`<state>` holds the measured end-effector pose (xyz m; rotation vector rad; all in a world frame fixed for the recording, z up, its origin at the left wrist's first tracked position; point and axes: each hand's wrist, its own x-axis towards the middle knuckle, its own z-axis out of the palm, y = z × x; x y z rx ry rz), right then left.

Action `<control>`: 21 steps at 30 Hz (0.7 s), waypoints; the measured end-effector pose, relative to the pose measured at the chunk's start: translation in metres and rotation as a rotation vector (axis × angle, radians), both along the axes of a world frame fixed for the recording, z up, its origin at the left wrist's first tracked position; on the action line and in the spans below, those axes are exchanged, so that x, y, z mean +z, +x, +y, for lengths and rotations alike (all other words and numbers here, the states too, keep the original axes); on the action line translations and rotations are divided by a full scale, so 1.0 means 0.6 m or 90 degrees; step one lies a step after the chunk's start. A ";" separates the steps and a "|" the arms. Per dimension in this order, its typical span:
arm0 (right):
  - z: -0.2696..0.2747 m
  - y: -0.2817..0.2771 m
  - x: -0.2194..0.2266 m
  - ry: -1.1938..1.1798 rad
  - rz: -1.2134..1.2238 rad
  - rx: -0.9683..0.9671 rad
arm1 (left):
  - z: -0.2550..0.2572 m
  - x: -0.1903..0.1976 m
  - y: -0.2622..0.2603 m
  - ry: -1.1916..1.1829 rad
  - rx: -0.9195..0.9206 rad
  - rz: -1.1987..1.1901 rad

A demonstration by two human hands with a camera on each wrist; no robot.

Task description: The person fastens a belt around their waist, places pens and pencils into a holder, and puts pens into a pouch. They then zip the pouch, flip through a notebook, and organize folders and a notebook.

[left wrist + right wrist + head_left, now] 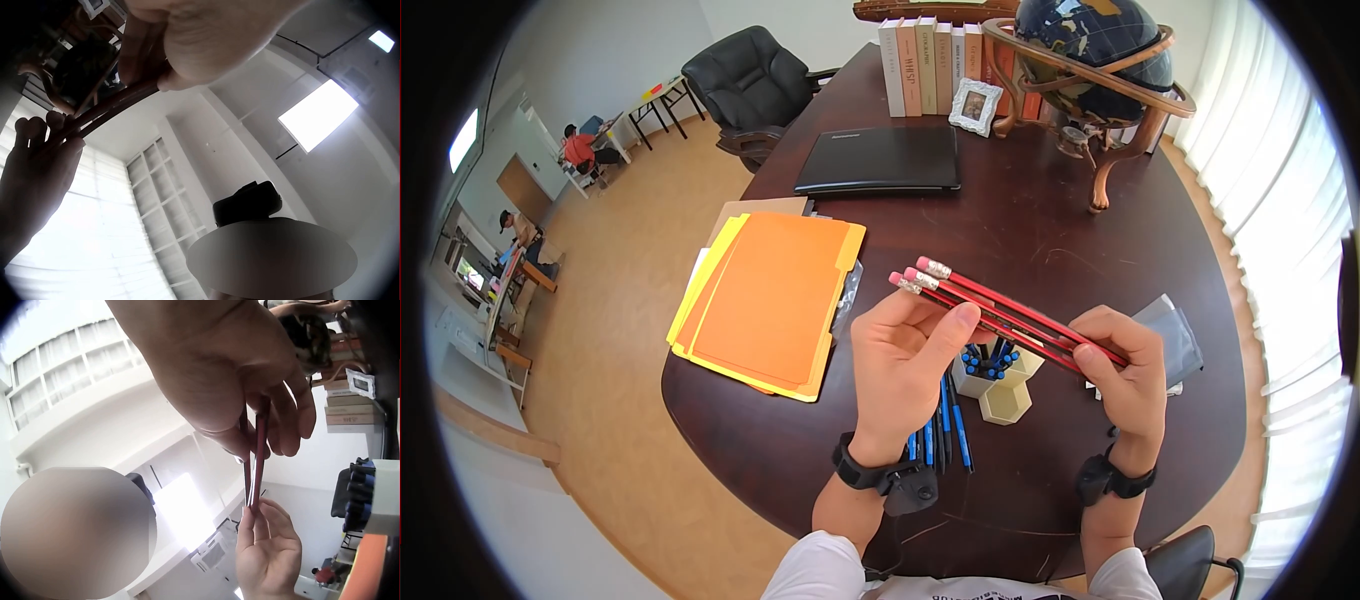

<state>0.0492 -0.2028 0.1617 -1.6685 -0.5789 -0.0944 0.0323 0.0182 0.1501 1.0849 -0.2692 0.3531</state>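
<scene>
Three red pencils [1010, 318] with pink erasers and silver ferrules are held up over the desk, slanting down to the right in the head view. Near the eraser ends my left hand [900, 370] pinches them between thumb and fingers. My right hand [1127, 375] grips their other ends, which its fingers hide. Both hands and the pencils show in the right wrist view too, the left hand [269, 550] below. Beneath the pencils stands a pale hexagonal pen holder [1006, 402] with several blue-capped pens [992, 358] in one compartment. More blue and black pens [945, 425] lie beside it.
Orange and yellow folders [770, 300] lie on the dark desk [900, 235] at left. Behind are a closed laptop [880, 160], books [930, 65], a white photo frame [975, 106] and a globe [1100, 60]. A clear plastic pouch [1170, 340] lies beyond my right hand.
</scene>
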 end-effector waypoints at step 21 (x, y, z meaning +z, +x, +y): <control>-0.005 0.005 0.002 -0.179 -0.036 0.095 | 0.002 -0.008 -0.002 0.106 -0.016 -0.006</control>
